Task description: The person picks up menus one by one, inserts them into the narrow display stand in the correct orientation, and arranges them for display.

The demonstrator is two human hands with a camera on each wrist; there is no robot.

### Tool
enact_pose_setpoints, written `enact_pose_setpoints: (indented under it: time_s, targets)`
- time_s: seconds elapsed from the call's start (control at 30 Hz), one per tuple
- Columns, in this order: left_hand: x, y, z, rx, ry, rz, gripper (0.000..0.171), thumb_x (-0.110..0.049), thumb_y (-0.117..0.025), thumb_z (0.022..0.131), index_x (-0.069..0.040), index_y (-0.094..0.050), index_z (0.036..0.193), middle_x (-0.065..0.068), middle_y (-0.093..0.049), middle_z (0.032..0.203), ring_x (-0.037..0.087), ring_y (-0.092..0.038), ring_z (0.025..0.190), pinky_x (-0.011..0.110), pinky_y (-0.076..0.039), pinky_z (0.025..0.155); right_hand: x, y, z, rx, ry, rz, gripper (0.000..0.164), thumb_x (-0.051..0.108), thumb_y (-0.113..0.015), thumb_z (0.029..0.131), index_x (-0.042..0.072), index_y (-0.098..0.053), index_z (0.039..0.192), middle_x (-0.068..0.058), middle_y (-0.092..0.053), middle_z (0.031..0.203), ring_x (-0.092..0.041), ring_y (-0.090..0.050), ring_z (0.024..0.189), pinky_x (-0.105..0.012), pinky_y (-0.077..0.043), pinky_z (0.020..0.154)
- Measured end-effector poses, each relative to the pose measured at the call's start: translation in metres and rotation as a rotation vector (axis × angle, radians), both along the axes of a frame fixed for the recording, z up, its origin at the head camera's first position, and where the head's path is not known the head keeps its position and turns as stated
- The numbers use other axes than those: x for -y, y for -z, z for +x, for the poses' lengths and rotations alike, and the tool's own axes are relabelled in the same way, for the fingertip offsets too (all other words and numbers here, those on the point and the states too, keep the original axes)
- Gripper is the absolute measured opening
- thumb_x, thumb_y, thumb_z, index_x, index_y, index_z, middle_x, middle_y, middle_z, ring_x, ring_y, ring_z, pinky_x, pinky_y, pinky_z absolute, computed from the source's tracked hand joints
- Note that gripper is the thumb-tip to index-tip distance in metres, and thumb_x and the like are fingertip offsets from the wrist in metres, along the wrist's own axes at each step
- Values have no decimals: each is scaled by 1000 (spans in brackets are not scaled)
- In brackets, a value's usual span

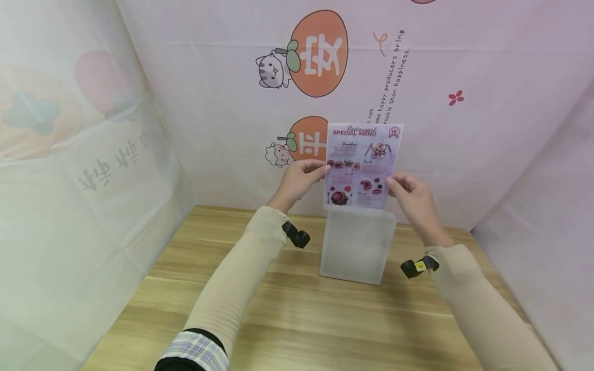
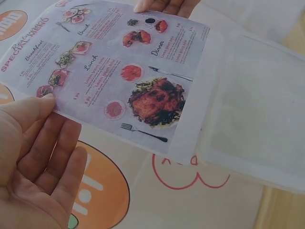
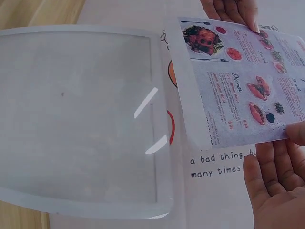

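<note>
1. One printed menu (image 1: 359,170) was held up above the counter (image 1: 287,314).
2. The left hand (image 1: 298,181) pinched its nine-o'clock edge, thumb in front, fingers behind.
3. The right hand (image 1: 414,203) pinched its four-o'clock edge likewise.
4. A white-rimmed frame (image 1: 357,247) stood on the counter at the menu's six o'clock, near its lower edge.

The left hand (image 1: 299,181) is pinching between thumb (image 2: 35,110) and fingers, the fingers curving loosely. The right hand (image 1: 414,201) is facing it across a gap, also pinching, and sitting slightly lower in the head view. Behind the hands, the left forearm (image 1: 236,283) and right forearm (image 1: 478,299) are slanting inward.
</note>
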State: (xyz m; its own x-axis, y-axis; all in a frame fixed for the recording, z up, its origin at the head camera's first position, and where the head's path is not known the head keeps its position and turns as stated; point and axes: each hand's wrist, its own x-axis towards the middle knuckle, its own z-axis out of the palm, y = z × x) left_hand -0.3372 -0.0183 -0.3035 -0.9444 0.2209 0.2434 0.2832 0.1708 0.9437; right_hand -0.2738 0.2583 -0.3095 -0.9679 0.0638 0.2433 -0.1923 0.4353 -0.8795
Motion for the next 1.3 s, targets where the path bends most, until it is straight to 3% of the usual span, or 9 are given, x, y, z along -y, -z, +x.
enact_pose_setpoints:
  time_s: [0.2,0.47,0.77,1.3]
  targets:
    - [-7,-10,-3,-46,9,-12,31,-42,-71,94,-20,-75,114,-9,-72,109,12,-66,101,32,-52,90,-6,-6,-5,-16,12,-14,62,52,-53,100,1,-55,133,-14,-58,130,-22,-58,115,-48,-39,108]
    - [-17,-13,-5,-67,28,-29,32,-41,-71,94,-20,-74,117,-9,-71,110,7,-64,103,30,-52,90,-18,-8,-7,-71,34,-7,57,47,-56,101,-2,-58,130,-3,-64,116,-8,-61,101,-31,-48,97]
    - [-26,-11,-5,-69,34,-20,29,-37,-72,94,-17,-75,116,-7,-72,108,7,-65,103,30,-51,92,-27,-6,-8,-49,33,13,60,49,-53,101,-2,-55,133,-14,-60,126,-12,-60,105,-48,-43,106]
    - [-33,-3,-5,-42,35,-30,29,-39,-71,94,-19,-75,115,-10,-72,107,6,-65,103,32,-51,92,-34,0,-9,-21,40,30,62,51,-53,100,-1,-55,134,-15,-59,127,-12,-60,105,-49,-41,107]
